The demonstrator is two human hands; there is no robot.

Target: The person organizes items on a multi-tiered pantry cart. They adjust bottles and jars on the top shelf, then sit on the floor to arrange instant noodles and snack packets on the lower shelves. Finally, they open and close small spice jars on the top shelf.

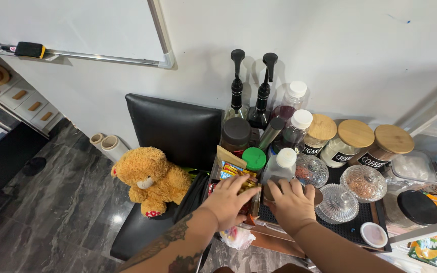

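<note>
2 hands work at the near edge of a crowded tray [352,230]. The left hand [227,201] lies palm down on a bundle of sachets [236,173], fingers curled over them and pressing; I cannot tell whether it pinches any. The right hand [292,205] rests just beside it, fingers spread and bent over a small item I cannot make out, touching the base of a clear bottle [278,169].

Counted on the tray: 2 pump bottles [237,86] at the far edge by the wall, 3 wood-lidded jars [349,142] in a row holding white or brown powder, 3 cut-glass lidded bowls [364,183] with something brownish in 2 of them, 3 white-capped bottles, 1 green-lidded tub [254,159], 1 brown-lidded jar [235,134]. Right of the tray sit a clear box [413,168] and a black-lidded jar [413,208].

Left of the tray stands a black chair [173,126] with 1 teddy bear [150,178] on its seat. 2 rolls [108,144] lean at the wall. The floor is dark grey tile; a whiteboard [77,28] hangs far left
</note>
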